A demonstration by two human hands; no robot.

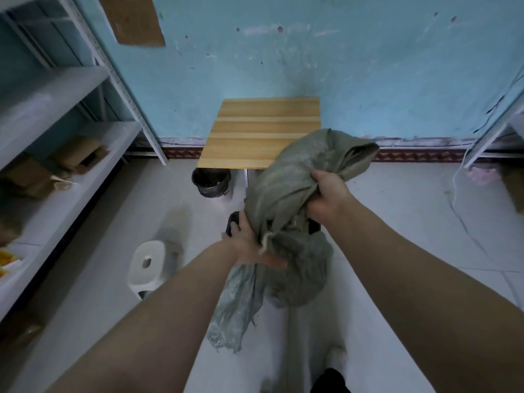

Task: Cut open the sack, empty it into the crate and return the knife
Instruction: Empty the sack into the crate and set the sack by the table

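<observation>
A grey-green woven sack (286, 194) hangs in the air in front of the small wooden table (255, 131). My right hand (326, 197) grips its bunched upper part. My left hand (249, 245) clutches it lower down, near a tied knot of string. The sack's loose end (235, 313) dangles toward the floor. Behind and under the sack a dark object (234, 222) shows, mostly hidden; I cannot tell if it is the crate. No knife is visible.
A black bucket (211, 182) stands under the table's left side. A white plastic stool (147, 265) sits on the floor at the left. Metal shelving (56, 137) with cardboard boxes lines the left wall. More shelving (499, 129) stands at the right.
</observation>
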